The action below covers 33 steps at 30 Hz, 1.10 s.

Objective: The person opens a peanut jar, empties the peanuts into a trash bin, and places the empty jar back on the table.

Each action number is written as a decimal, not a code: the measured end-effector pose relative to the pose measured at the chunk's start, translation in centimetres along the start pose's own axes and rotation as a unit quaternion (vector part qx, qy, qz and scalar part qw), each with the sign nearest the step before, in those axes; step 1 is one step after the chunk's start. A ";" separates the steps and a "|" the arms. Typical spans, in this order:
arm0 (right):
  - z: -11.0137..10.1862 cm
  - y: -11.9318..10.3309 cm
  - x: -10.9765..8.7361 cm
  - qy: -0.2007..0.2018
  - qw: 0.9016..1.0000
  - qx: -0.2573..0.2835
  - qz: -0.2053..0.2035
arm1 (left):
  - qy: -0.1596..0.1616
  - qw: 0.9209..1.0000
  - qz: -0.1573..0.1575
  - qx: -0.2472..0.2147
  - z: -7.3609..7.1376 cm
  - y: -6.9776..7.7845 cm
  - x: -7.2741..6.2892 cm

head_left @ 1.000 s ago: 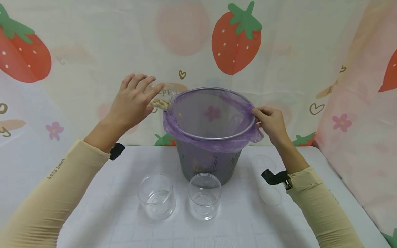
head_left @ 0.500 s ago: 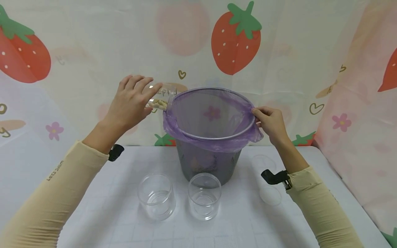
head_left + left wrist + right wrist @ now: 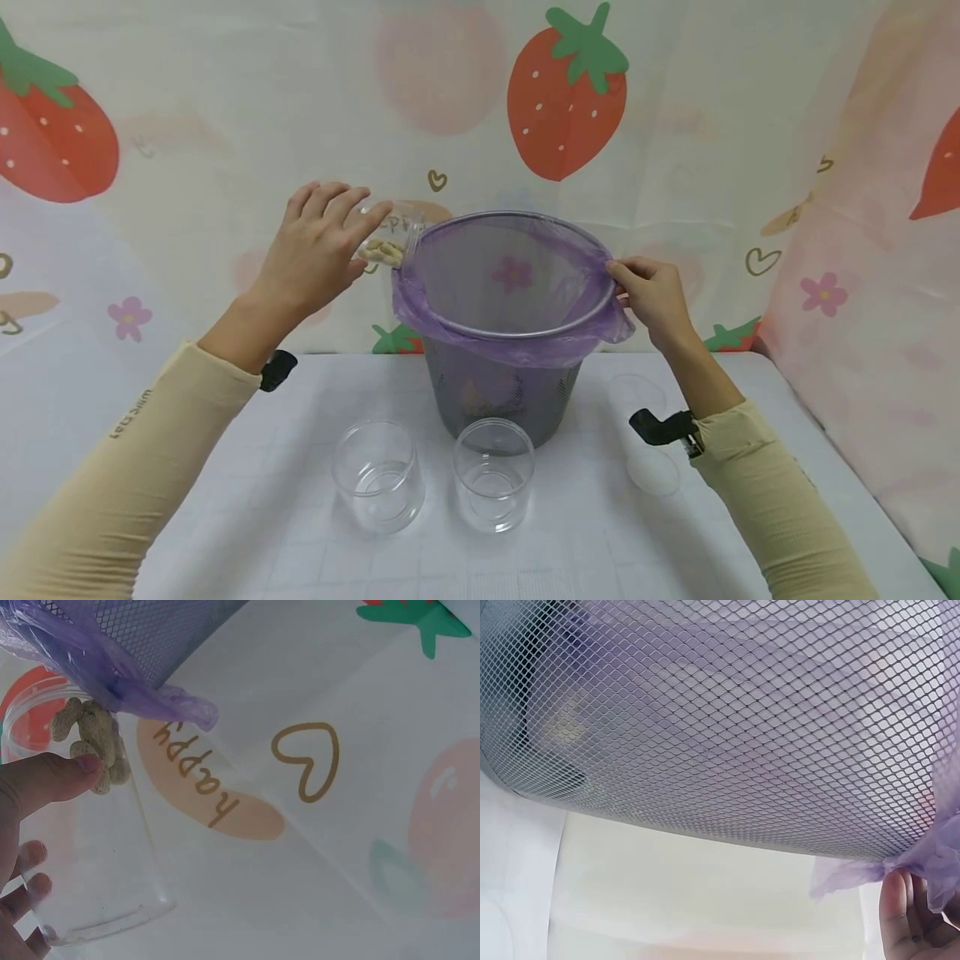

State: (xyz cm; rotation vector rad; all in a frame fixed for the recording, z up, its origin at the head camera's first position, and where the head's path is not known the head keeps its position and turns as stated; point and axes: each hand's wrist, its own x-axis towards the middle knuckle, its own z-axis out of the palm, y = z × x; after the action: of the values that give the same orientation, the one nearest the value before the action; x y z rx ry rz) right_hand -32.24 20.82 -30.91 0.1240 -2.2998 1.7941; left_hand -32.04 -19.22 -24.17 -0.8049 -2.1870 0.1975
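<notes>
My left hand [image 3: 315,242] grips a clear jar [image 3: 97,855] tipped on its side, its mouth at the left rim of the mesh bin [image 3: 502,400]. Several unshelled peanuts [image 3: 94,735] lie inside near the jar's mouth, with the thumb over them through the wall. A purple plastic bag [image 3: 517,348] lines the bin and folds out over its rim. At the right side of that rim, my right hand [image 3: 654,296] pinches the bag's edge. Through the mesh in the right wrist view, the bag's contents are blurred.
Two clear jars stand on the white table in front of the bin, a left jar [image 3: 378,479] and a right jar [image 3: 495,479]. Two clear round lids lie to the right, a near lid [image 3: 654,473] and a far lid [image 3: 637,393]. A strawberry-print curtain [image 3: 300,100] hangs behind.
A peanut seen falling inside the bin a second ago is out of sight. The tilted jar has shifted slightly left, with some peanuts still in it; the right hand holds its place.
</notes>
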 end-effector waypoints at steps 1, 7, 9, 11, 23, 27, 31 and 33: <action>0.1 0.0 0.0 0.000 1.000 -0.001 0.000 | 0.002 1.000 0.002 0.000 0.0 0.0 0.0; 0.3 -0.2 0.2 0.002 1.000 -0.023 -0.004 | 0.029 0.999 0.032 0.014 -0.1 -0.2 0.3; 0.3 -0.3 0.3 0.001 1.000 -0.026 -0.007 | 0.038 0.998 0.041 0.019 -0.1 -0.1 0.6; 0.2 -0.3 0.3 0.002 1.000 -0.029 -0.009 | 0.040 0.998 0.049 0.024 -0.2 0.0 0.9; 0.1 0.1 0.1 -0.001 1.000 -0.022 -0.011 | 0.002 0.996 0.064 0.058 -0.5 1.4 2.1; 0.1 0.1 0.0 -0.003 1.000 -0.019 -0.009 | 0.011 0.997 0.057 0.054 -0.4 1.6 2.1; 0.1 0.0 0.0 0.000 1.000 -0.020 -0.006 | 0.028 0.997 0.055 0.050 -0.2 1.8 2.2; 0.1 -0.1 0.1 0.000 1.000 -0.020 -0.006 | 0.034 0.997 0.056 0.045 -0.2 1.9 2.2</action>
State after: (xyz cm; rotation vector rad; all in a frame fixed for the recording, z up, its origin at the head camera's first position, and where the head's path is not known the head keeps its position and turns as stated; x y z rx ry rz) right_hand -32.30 20.67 -30.85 0.1306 -2.3283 1.7405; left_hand -32.11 -16.42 -23.41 -0.8721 -2.0551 0.3175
